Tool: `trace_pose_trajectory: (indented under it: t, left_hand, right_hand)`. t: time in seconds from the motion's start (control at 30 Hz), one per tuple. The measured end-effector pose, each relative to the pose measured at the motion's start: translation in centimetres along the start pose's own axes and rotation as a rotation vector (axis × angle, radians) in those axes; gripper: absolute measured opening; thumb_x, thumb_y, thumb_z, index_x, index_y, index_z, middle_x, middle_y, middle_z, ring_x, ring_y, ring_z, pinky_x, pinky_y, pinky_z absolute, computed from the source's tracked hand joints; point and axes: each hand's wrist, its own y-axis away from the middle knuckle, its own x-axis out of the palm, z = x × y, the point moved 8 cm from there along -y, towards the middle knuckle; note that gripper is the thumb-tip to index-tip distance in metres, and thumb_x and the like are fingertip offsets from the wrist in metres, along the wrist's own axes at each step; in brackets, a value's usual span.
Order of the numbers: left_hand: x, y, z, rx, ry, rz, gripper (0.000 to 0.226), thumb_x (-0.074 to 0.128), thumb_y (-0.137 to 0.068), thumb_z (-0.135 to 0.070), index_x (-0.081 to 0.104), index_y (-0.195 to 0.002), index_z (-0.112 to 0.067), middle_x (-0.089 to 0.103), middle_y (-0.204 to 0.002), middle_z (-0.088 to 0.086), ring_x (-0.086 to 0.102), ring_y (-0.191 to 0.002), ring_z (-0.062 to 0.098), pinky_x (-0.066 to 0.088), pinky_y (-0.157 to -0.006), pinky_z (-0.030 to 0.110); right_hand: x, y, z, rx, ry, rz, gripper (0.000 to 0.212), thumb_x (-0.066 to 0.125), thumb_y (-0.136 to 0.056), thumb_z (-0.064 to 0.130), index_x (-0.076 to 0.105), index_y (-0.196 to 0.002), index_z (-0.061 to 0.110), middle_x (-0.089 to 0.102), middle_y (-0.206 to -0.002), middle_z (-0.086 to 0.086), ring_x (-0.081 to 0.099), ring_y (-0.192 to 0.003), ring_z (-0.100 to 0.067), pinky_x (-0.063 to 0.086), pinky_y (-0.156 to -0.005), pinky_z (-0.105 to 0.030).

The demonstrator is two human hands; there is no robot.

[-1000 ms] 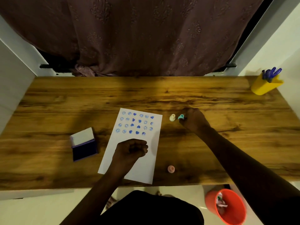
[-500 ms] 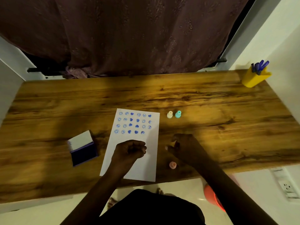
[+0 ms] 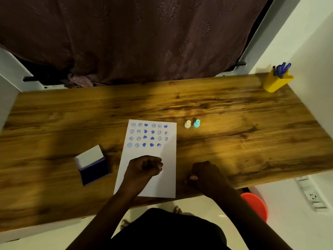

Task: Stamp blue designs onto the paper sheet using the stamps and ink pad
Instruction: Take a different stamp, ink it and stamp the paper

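A white paper sheet (image 3: 168, 179) lies on the wooden table (image 3: 234, 123), its upper part filled with rows of blue smiley and heart prints. My left hand (image 3: 144, 167) rests on the sheet's middle as a closed fist. To the left sits the open blue ink pad (image 3: 94, 171), its white lid raised. A cream stamp (image 3: 187, 124) and a teal stamp (image 3: 196, 123) stand side by side just right of the sheet's top corner. My right hand (image 3: 205, 175) is closed over the pink stamp (image 3: 193, 177) near the front edge; only a sliver of it shows.
A yellow holder (image 3: 276, 83) with blue pens stands at the table's far right corner. A red bin (image 3: 255, 204) sits on the floor below the front edge, near a wall socket (image 3: 313, 195). A dark curtain hangs behind the table.
My right hand left the teal stamp standing beside the cream one, drew back to the front edge and closed over the pink stamp. The left fist stayed on the paper.
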Motion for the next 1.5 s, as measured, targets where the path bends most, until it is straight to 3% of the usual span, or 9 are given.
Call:
trace_pose_trajectory:
  t: [0.27, 0.47, 0.6, 0.77, 0.9, 1.07, 1.2, 1.37, 1.5]
  left_hand:
    - [-0.1, 0.3, -0.2, 0.016, 0.009, 0.011, 0.029, 0.083, -0.082, -0.006, 0.075, -0.099, -0.029, 0.078, -0.105, -0.008, 0.072, -0.109, 0.019, 0.06, -0.096, 0.048]
    - [0.7, 0.9, -1.0, 0.005, 0.088, 0.111, 0.032, 0.085, -0.079, -0.014, 0.079, -0.1, -0.037, 0.08, -0.102, 0.001, 0.076, -0.101, 0.03, 0.063, -0.087, 0.045]
    - [1.0, 1.5, -1.2, -0.012, 0.132, 0.158, 0.045, 0.086, -0.078, -0.015, 0.072, -0.121, -0.02, 0.082, -0.101, 0.001, 0.079, -0.093, 0.029, 0.064, -0.077, 0.035]
    - [-0.6, 2.2, -2.6, 0.06, 0.195, 0.099, 0.039, 0.084, -0.07, -0.027, 0.077, -0.1, -0.05, 0.081, -0.104, -0.005, 0.079, -0.094, 0.029, 0.065, -0.079, 0.041]
    - [-2.3, 2.8, -3.0, 0.1, 0.185, 0.063, 0.039, 0.08, -0.078, -0.02, 0.077, -0.095, -0.055, 0.081, -0.104, -0.012, 0.078, -0.097, 0.022, 0.064, -0.074, 0.031]
    - [-4.6, 3.3, -2.2, 0.075, 0.207, 0.022, 0.03, 0.081, -0.08, -0.018, 0.081, -0.095, -0.044, 0.08, -0.106, -0.004, 0.078, -0.098, 0.023, 0.063, -0.075, 0.03]
    - [-7.1, 3.6, -1.1, 0.046, 0.21, -0.045, 0.018, 0.078, -0.084, -0.016, 0.081, -0.1, -0.024, 0.082, -0.102, 0.008, 0.08, -0.091, 0.028, 0.066, -0.078, 0.035]
    - [-11.2, 4.7, -1.0, 0.083, 0.254, -0.14, 0.017, 0.08, -0.079, -0.019, 0.082, -0.089, -0.032, 0.081, -0.094, 0.007, 0.079, -0.09, 0.032, 0.064, -0.081, 0.043]
    - [-15.9, 6.1, 0.7, 0.068, 0.343, -0.252, 0.032, 0.08, -0.079, -0.013, 0.075, -0.108, -0.025, 0.08, -0.104, 0.01, 0.079, -0.093, 0.03, 0.065, -0.075, 0.035]
  right_hand:
    - [-1.2, -0.3, 0.9, -0.015, -0.026, -0.013, 0.02, 0.073, -0.089, 0.038, 0.072, -0.093, 0.018, 0.072, -0.094, 0.003, 0.065, -0.078, -0.009, 0.045, -0.065, -0.019]
    - [-3.8, -0.8, 3.7, -0.056, -0.367, -0.03, 0.028, 0.069, -0.091, 0.041, 0.076, -0.078, 0.017, 0.075, -0.073, 0.004, 0.069, -0.063, -0.004, 0.053, -0.065, -0.016]
    - [-3.6, -0.8, 6.2, -0.029, -0.687, 0.038, 0.025, 0.067, -0.093, 0.04, 0.071, -0.081, 0.018, 0.072, -0.06, 0.008, 0.067, -0.051, -0.003, 0.049, -0.053, -0.015]
    - [-2.0, -0.8, 8.7, 0.023, -0.957, 0.134, 0.025, 0.071, -0.091, 0.039, 0.072, -0.096, 0.015, 0.077, -0.076, -0.005, 0.07, -0.058, -0.011, 0.052, -0.055, -0.016]
    - [-1.2, -1.2, 10.6, -0.016, -1.034, 0.185, 0.027, 0.072, -0.092, 0.032, 0.069, -0.107, 0.01, 0.076, -0.08, -0.008, 0.07, -0.06, -0.012, 0.055, -0.056, -0.018]
    - [-1.4, -1.4, 12.7, -0.142, -1.046, 0.182, 0.023, 0.075, -0.09, 0.02, 0.072, -0.108, 0.005, 0.076, -0.084, -0.004, 0.073, -0.069, -0.014, 0.057, -0.062, -0.019]
    - [-1.4, -1.9, 14.5, -0.221, -1.038, 0.146, 0.024, 0.081, -0.083, 0.012, 0.077, -0.107, 0.013, 0.076, -0.104, 0.01, 0.072, -0.098, -0.008, 0.059, -0.068, -0.021]
    - [-1.2, -3.1, 16.7, -0.211, -0.889, 0.087, 0.025, 0.086, -0.077, 0.033, 0.078, -0.101, 0.03, 0.075, -0.099, 0.021, 0.07, -0.096, -0.001, 0.059, -0.072, -0.017]
    - [-0.7, -3.8, 20.7, -0.298, -0.708, 0.044, 0.022, 0.082, -0.079, 0.044, 0.077, -0.094, 0.029, 0.075, -0.09, 0.021, 0.068, -0.09, 0.006, 0.052, -0.073, -0.006]
